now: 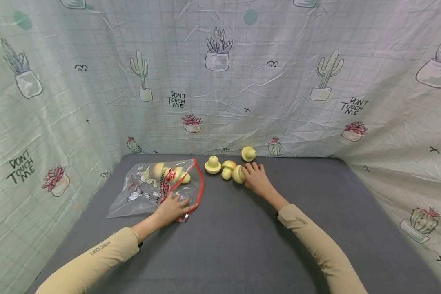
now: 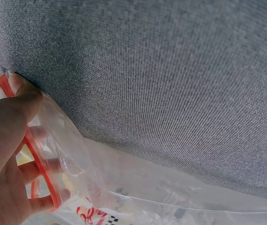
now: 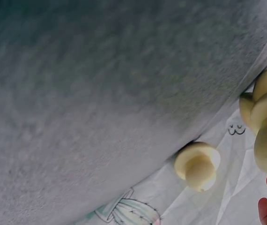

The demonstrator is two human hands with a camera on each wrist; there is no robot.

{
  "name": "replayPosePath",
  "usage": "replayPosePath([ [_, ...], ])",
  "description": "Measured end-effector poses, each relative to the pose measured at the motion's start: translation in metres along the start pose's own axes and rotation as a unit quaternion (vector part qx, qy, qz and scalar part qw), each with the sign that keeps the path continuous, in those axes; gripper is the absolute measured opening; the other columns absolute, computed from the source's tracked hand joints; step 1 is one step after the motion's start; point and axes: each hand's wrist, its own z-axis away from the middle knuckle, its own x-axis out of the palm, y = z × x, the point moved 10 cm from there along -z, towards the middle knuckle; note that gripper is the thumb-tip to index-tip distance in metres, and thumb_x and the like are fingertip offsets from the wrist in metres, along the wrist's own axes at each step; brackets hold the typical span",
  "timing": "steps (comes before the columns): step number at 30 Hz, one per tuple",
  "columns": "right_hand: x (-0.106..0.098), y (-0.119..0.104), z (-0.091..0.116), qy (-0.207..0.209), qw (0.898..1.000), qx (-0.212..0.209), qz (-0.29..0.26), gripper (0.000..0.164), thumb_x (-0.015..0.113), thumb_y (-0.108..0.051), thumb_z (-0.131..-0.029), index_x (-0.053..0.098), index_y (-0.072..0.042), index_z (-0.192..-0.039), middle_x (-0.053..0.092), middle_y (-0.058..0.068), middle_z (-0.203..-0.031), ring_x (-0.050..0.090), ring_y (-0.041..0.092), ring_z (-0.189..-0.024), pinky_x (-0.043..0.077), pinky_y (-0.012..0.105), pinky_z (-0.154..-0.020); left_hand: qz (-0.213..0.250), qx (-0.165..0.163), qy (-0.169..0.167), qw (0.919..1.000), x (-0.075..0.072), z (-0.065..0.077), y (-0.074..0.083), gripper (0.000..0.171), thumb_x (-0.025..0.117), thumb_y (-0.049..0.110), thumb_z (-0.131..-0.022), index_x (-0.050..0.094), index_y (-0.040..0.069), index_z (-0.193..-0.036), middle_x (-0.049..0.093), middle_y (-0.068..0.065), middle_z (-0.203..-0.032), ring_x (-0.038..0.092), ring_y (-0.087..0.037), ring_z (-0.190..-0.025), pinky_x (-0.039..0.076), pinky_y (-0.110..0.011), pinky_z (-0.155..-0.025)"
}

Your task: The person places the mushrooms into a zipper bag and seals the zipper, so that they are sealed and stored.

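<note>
A clear zip bag [image 1: 123,206] with a red zip edge and printed figures lies on the left of the table. My left hand [image 1: 170,209] pinches its opening near the zip end; in the left wrist view the thumb [image 2: 23,93] presses the red edge while other fingers spread behind the plastic. Several pale yellow toy mushrooms show through the bag. Farther right, my right hand [image 1: 256,178] holds a toy mushroom [image 1: 238,174] between thumb and fingers. Beside that one lies another mushroom [image 1: 226,174] with a reddish tint on its cap.
A mushroom [image 1: 213,165] stands cap-down between bag and right hand. One more mushroom [image 1: 248,154] lies at the back, near the patterned cloth [image 1: 220,102] that hangs behind the grey table [image 1: 224,245]. Similar cloth covers both sides.
</note>
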Motion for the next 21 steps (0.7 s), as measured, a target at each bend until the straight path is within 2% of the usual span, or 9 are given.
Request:
replayPosePath([
  [5, -0.008, -0.010, -0.002, 0.038, 0.999, -0.020, -0.029, 0.034, 0.066, -0.016, -0.069, 0.049, -0.006, -0.096, 0.047, 0.011, -0.095, 0.039, 0.025, -0.080, 0.031, 0.039, -0.066, 0.008, 0.001, -0.007, 0.9999, 0.001, 0.000, 0.000, 0.067, 0.049, 0.057, -0.069, 0.041, 0.035, -0.132, 0.056, 0.006, -0.119, 0.057, -0.019, -0.085, 0.040, -0.041, -0.076],
  [9, -0.010, -0.017, -0.005, 0.040, 0.998, -0.028, -0.039, 0.036, 0.068, -0.017, -0.067, 0.050, -0.006, -0.097, 0.048, 0.010, -0.095, 0.039, 0.024, -0.080, 0.029, 0.038, -0.065, 0.018, 0.000, -0.013, 0.9998, 0.002, 0.000, 0.000, 0.066, 0.049, 0.056, -0.069, 0.042, 0.035, -0.131, 0.056, 0.005, -0.119, 0.057, -0.021, -0.087, 0.041, -0.043, -0.078],
  [13, -0.005, -0.023, -0.010, 0.008, 0.999, -0.023, -0.029, 0.042, 0.074, -0.021, -0.064, 0.053, -0.010, -0.098, 0.051, 0.007, -0.097, 0.041, 0.022, -0.082, 0.030, 0.038, -0.067, 0.020, -0.001, -0.016, 0.9997, 0.004, 0.000, 0.000, 0.066, 0.049, 0.056, -0.069, 0.041, 0.035, -0.132, 0.056, 0.004, -0.119, 0.057, -0.022, -0.088, 0.041, -0.044, -0.078],
  [17, -0.001, -0.029, -0.013, -0.035, 0.999, -0.016, -0.020, 0.040, 0.072, -0.023, -0.069, 0.052, -0.012, -0.102, 0.051, 0.005, -0.101, 0.041, 0.020, -0.085, 0.030, 0.037, -0.070, 0.013, 0.000, -0.013, 0.9998, 0.004, -0.001, 0.001, 0.067, 0.049, 0.057, -0.068, 0.042, 0.035, -0.131, 0.056, 0.005, -0.118, 0.057, -0.021, -0.087, 0.042, -0.043, -0.077],
  [21, -0.001, -0.035, -0.017, -0.041, 0.999, -0.019, -0.029, 0.041, 0.071, -0.023, -0.071, 0.052, -0.013, -0.106, 0.052, 0.006, -0.104, 0.041, 0.020, -0.086, 0.031, 0.037, -0.070, 0.009, 0.000, -0.011, 0.9999, 0.005, -0.001, 0.002, 0.067, 0.050, 0.057, -0.068, 0.042, 0.036, -0.131, 0.056, 0.005, -0.118, 0.057, -0.021, -0.087, 0.042, -0.043, -0.078],
])
